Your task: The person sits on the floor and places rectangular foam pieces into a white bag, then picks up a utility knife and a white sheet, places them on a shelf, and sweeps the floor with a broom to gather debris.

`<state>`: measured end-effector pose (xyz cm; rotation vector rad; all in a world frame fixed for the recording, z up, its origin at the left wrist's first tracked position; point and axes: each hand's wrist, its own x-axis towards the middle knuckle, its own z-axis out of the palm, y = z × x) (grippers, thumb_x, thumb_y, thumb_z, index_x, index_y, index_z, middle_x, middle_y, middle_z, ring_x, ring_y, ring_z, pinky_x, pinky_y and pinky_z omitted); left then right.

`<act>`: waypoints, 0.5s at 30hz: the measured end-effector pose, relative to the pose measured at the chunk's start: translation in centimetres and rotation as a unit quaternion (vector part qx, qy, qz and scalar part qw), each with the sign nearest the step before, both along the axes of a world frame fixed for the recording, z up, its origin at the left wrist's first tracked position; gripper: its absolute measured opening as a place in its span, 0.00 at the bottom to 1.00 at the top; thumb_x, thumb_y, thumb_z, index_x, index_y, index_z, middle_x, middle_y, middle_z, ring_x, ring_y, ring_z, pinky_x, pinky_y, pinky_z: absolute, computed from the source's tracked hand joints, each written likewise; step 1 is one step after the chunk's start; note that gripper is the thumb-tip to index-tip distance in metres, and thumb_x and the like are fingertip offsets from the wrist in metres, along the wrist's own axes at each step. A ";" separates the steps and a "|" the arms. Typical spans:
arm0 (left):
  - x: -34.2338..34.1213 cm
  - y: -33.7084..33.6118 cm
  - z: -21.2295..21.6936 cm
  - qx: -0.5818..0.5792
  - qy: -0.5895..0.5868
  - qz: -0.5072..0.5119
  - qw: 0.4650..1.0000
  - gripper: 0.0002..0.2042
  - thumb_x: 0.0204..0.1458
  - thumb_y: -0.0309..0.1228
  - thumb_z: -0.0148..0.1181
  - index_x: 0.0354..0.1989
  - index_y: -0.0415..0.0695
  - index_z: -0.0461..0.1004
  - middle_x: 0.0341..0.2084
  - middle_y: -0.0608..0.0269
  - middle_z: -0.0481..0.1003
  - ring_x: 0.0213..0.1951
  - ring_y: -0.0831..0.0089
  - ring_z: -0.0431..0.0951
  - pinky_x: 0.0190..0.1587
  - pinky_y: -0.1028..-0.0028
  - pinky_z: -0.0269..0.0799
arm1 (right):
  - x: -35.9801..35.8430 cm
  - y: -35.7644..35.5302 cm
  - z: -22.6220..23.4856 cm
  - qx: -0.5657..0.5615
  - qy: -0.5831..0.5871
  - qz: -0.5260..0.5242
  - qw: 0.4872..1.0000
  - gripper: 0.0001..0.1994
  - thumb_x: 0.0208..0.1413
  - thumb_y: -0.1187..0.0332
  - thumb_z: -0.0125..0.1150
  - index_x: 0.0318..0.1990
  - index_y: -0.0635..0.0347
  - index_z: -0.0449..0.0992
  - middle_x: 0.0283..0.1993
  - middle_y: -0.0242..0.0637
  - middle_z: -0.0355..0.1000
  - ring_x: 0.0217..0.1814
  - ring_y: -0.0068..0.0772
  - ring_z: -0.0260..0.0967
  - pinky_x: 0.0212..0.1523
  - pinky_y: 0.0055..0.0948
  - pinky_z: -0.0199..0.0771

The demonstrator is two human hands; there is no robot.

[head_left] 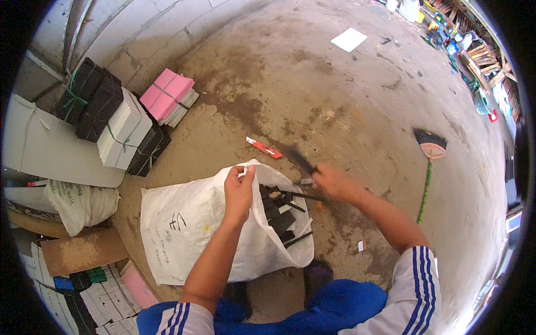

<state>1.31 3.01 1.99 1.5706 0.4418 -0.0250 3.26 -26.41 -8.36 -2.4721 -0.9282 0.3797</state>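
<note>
A white woven sack (184, 229) lies on its side in front of my knees, its mouth turned to the right. My left hand (239, 192) is closed on the upper rim, fingers pinching the fabric and lifting it. Inside the mouth lie several black strips (272, 215) with a few pale bits. To the right of the opening, my right hand (335, 183) is smeared by motion; it appears closed on a black strip (298, 159), also blurred. Just beyond the sack, a red box cutter (264, 147) rests on the floor.
Tied stacks of white sheets (124, 131), pink sheets (167, 96) and black blocks (100, 106) stand at the left. A broom (430, 162) lies at right. A white sheet (349, 39) lies farther off. Near left are a cardboard piece (84, 252) and packed white blocks (109, 298).
</note>
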 end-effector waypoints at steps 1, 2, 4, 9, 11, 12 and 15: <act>0.2 0.0 -0.1 0.025 -0.015 0.000 1.000 0.15 0.63 0.37 0.61 0.45 0.35 0.72 0.20 0.71 0.70 0.21 0.85 0.62 0.22 0.77 0.56 | -2.2 0.0 -0.2 -0.008 -0.017 0.053 0.998 0.12 0.60 0.63 0.56 0.43 0.63 0.72 0.51 0.54 0.67 0.50 0.56 0.69 0.50 0.49 0.73; 0.1 0.2 -0.1 0.052 -0.030 0.001 0.998 0.16 0.63 0.37 0.61 0.45 0.35 0.71 0.19 0.71 0.70 0.20 0.85 0.61 0.21 0.76 0.55 | -4.2 0.1 -0.5 -0.025 -0.003 0.104 0.994 0.12 0.60 0.63 0.56 0.43 0.63 0.73 0.51 0.53 0.67 0.51 0.55 0.68 0.50 0.48 0.73; -0.2 -0.6 1.6 0.040 -0.022 -0.029 0.999 0.14 0.63 0.37 0.60 0.42 0.38 0.70 0.19 0.72 0.68 0.20 0.85 0.59 0.22 0.75 0.53 | -6.9 1.0 1.1 -0.062 0.017 0.197 0.978 0.12 0.60 0.63 0.56 0.44 0.62 0.73 0.52 0.52 0.66 0.53 0.53 0.68 0.51 0.47 0.75; -1.7 -2.2 3.4 0.082 -0.046 -0.122 0.988 0.11 0.64 0.36 0.59 0.41 0.39 0.69 0.23 0.64 0.73 0.26 0.80 0.67 0.28 0.74 0.61 | -7.3 10.2 1.2 -0.004 -0.044 0.199 0.979 0.16 0.59 0.64 0.54 0.49 0.65 0.75 0.58 0.50 0.68 0.57 0.51 0.71 0.56 0.45 0.75; -2.1 -2.2 3.5 0.106 -0.033 -0.136 0.985 0.12 0.62 0.35 0.61 0.43 0.38 0.70 0.27 0.58 0.77 0.29 0.77 0.73 0.31 0.72 0.67 | -5.9 15.8 0.3 0.021 -0.088 0.205 0.974 0.15 0.55 0.66 0.57 0.48 0.63 0.77 0.57 0.51 0.71 0.58 0.50 0.72 0.60 0.46 0.71; -2.3 -2.0 4.0 0.123 -0.043 -0.124 0.984 0.12 0.60 0.34 0.63 0.42 0.38 0.71 0.24 0.61 0.75 0.27 0.78 0.71 0.29 0.73 0.66 | -5.2 18.1 0.3 0.041 -0.135 0.237 0.961 0.16 0.53 0.66 0.59 0.47 0.62 0.77 0.56 0.52 0.73 0.59 0.50 0.72 0.62 0.47 0.69; -2.9 -1.0 5.5 0.160 -0.033 -0.117 0.980 0.14 0.53 0.31 0.67 0.41 0.36 0.72 0.19 0.67 0.73 0.23 0.80 0.70 0.26 0.75 0.65 | -5.9 20.1 0.9 0.291 -0.121 0.143 0.938 0.16 0.51 0.64 0.62 0.46 0.61 0.79 0.54 0.50 0.75 0.59 0.51 0.72 0.64 0.47 0.66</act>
